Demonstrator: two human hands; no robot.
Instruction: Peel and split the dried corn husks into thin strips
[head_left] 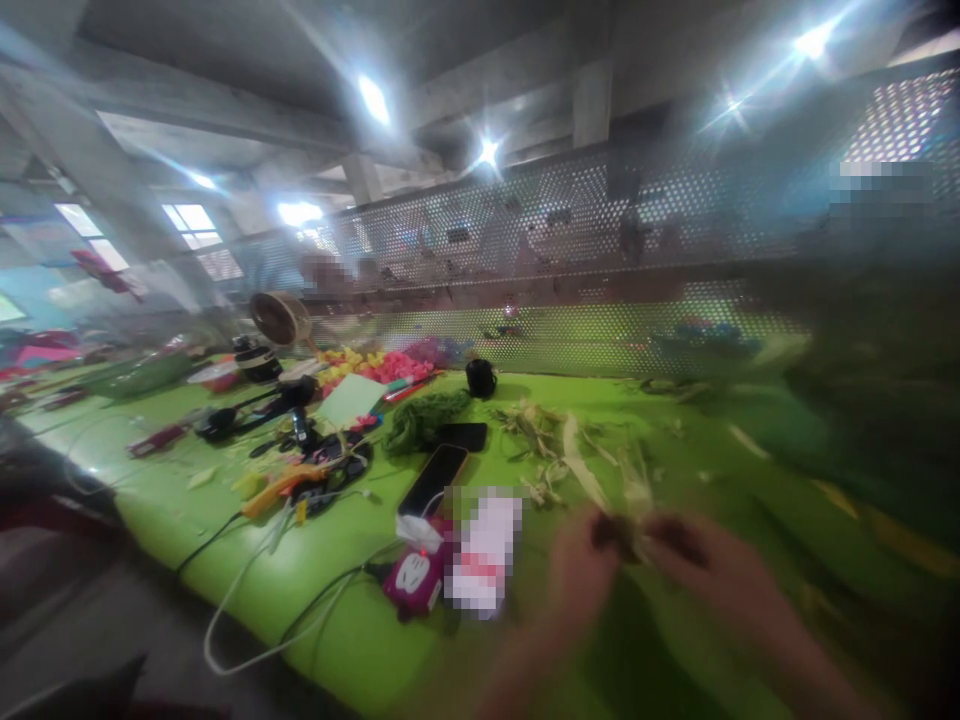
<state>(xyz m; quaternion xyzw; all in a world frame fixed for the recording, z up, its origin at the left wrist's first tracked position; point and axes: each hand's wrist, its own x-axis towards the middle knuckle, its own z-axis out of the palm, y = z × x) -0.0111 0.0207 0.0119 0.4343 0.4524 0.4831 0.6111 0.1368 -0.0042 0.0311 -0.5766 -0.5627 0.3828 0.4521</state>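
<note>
On the glossy green counter (165, 510), at left, an orange-handled tool (281, 488) lies among dark items and cables; next, a small purple box with a white face motif (414, 575) sits toward the near side; a tangled dark-green fibrous bundle (421, 420) lies beyond a black rectangular phone (436, 476); a white packet with a red band (484, 550), partly pixelated, lies just right of the box; farther right, the left hand (581, 562) has its fingers bent narrow on pale, straw-coloured flat strips (581, 465), which rise above both hands; the right hand (697, 560) closes on them opposite, fingers likewise narrow; blur hides the exact contact.
</note>
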